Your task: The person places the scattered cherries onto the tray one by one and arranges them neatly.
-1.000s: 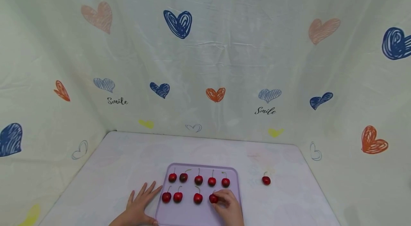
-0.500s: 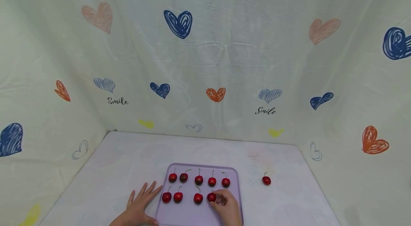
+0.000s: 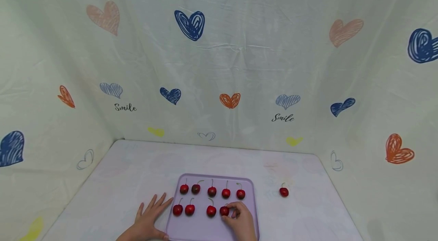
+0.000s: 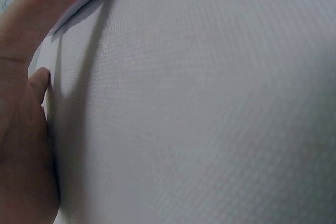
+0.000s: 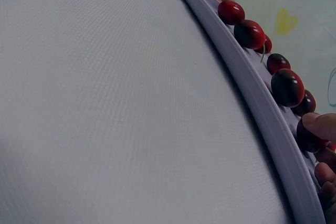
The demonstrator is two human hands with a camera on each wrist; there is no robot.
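On a lilac tray (image 3: 195, 229) several red cherries with stems lie in two rows. My right hand (image 3: 242, 221) pinches a cherry (image 3: 224, 211) between thumb and fingers, at the right end of the near row. In the right wrist view that cherry (image 5: 310, 136) is partly covered by the thumb (image 5: 321, 125). Just left of it sits another cherry (image 3: 211, 211), a small gap apart. Spread fingers and thumb of my left hand (image 3: 147, 222) rest at the tray's left edge. The left wrist view shows this hand (image 4: 26, 129) beside the tray's edge.
A single cherry (image 3: 284, 192) with its stem up lies on the white table (image 3: 308, 210), right of the tray. Behind the table hangs a pale curtain (image 3: 219, 62) printed with hearts, which also runs along both sides.
My right hand has slid slightly left with the pinched cherry, bringing it closer to its neighbour in the near row. The left hand has stayed put.
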